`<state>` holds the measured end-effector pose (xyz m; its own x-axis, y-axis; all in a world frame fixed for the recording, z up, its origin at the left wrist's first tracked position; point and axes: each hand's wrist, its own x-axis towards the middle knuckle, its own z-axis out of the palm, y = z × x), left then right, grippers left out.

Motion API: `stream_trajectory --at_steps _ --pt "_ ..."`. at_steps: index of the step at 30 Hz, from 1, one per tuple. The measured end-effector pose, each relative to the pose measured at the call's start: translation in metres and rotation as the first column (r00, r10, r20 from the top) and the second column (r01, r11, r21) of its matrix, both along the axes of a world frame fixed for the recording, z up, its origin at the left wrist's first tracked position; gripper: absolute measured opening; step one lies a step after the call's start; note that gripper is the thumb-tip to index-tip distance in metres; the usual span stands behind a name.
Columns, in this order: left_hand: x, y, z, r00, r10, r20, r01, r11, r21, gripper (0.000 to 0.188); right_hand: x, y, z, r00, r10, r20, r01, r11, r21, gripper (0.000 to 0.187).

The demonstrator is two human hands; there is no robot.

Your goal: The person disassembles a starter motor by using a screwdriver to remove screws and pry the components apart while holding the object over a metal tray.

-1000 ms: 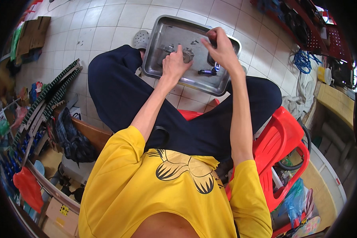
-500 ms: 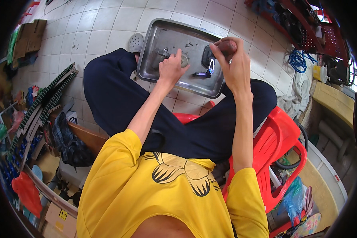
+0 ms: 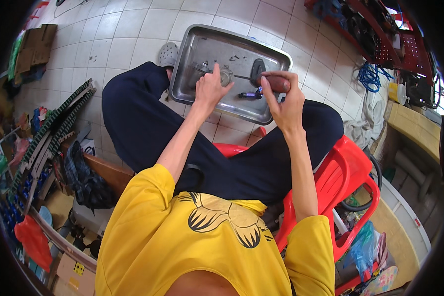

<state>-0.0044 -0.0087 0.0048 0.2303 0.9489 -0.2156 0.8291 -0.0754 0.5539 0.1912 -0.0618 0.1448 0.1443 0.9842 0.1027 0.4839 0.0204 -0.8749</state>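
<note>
A grey metal tray (image 3: 232, 32) lies between my knees. In it sits a round grey metal part (image 3: 226, 77) with a metal arm beside it. My left hand (image 3: 209, 92) grips this part, index finger stretched forward and thumb apart; the lower fingers are partly hidden. My right hand (image 3: 287, 109) is closed around the reddish-brown handle of a screwdriver (image 3: 278, 84). Its thin shaft points left, with the tip close to the round part; whether they touch I cannot tell. Beneath the right hand lie a black oval part (image 3: 256, 70) and a purple-and-black tool (image 3: 250, 94).
Several small dark screws (image 3: 235, 57) are scattered in the tray's far half. A grey clog (image 3: 168, 53) stands by the tray's left edge. A red plastic chair (image 3: 338, 172) is at my right. Blue cable (image 3: 372, 76) lies farther right, and cluttered parts line the left side.
My right hand has come down and left, swinging the screwdriver so its shaft points at the round metal part. The left hand has shifted slightly left.
</note>
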Motion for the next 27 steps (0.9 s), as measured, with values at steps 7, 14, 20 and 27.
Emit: stream_trajectory --at_steps 7,14,20,27 --pt "0.007 0.004 0.014 0.999 -0.025 -0.035 0.024 0.998 -0.05 0.055 -0.01 -0.004 -0.011 0.989 0.047 0.142 -0.07 0.985 0.157 0.036" --pt "0.007 0.005 0.012 1.0 -0.012 -0.009 0.011 0.997 -0.07 0.055 -0.016 -0.002 -0.027 0.97 0.071 0.231 -0.126 0.964 0.235 0.039" --pt "0.007 0.006 0.014 1.0 0.01 0.004 -0.009 0.996 -0.089 0.055 -0.017 0.0 -0.028 0.967 0.074 0.245 -0.146 0.946 0.288 0.042" --pt "0.007 0.005 0.014 1.0 0.011 0.005 -0.011 0.997 -0.081 0.055 -0.017 0.002 -0.029 0.969 0.077 0.236 -0.143 0.951 0.275 0.042"
